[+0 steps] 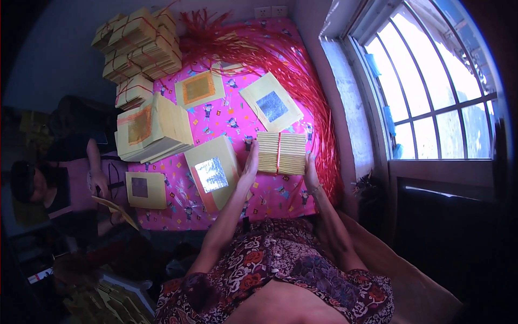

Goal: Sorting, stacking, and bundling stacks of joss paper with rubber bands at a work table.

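Note:
A thick bundle of folded yellow paper (293, 154), bound round its middle by a red strip (279, 153), is held between my two hands over the pink patterned table cover (275, 194). My left hand (251, 161) presses along the bundle's left side with its fingers straight. Against the opposite side lies my right hand (311, 171), its fingers partly hidden by the bundle's edge. Just left of my left hand is a stack of yellow paper (227, 154) with a shiny silver square on top. Beyond the bundle lies another silver-squared sheet (291, 114).
Tied yellow bundles (135, 32) are piled at the far left, behind a loose stack (172, 121). Long red strips (321, 146) spread along the back and right edge. At left, a co-worker (73, 178) holds a yellow sheet (116, 208). A barred window (437, 81) is at right.

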Available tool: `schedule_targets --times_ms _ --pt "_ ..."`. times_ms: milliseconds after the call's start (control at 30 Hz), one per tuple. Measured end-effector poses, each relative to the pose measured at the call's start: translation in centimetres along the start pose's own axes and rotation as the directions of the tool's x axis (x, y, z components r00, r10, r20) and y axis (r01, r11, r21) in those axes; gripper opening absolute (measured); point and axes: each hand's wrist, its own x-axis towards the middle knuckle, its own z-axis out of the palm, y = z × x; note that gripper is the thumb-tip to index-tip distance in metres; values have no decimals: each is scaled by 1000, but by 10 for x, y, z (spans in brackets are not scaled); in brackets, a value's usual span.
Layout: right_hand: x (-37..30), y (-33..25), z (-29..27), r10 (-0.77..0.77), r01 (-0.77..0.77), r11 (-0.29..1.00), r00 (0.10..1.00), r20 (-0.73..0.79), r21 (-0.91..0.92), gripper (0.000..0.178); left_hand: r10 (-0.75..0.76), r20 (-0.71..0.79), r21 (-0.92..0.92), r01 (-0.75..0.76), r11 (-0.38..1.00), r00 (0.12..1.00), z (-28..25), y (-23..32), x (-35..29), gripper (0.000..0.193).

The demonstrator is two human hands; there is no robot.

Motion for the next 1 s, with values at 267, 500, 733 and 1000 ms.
schedule_targets --times_ms 267,500,733,1000 --pt "71 -157 73 -295 475 456 878 376 -752 59 -30 88 -515 72 854 996 -16 111 11 81" --pt "195 -228 225 -251 628 22 756 604 -778 82 -18 24 -821 30 571 1000 -82 162 71 79" --pt "305 -212 350 3 641 -184 759 651 -745 84 -97 -16 -964 11 266 995 -125 177 131 72" --pt "369 -187 410 4 691 -152 715 699 -706 74 -291 -120 -984 -75 160 949 -165 189 185 83"
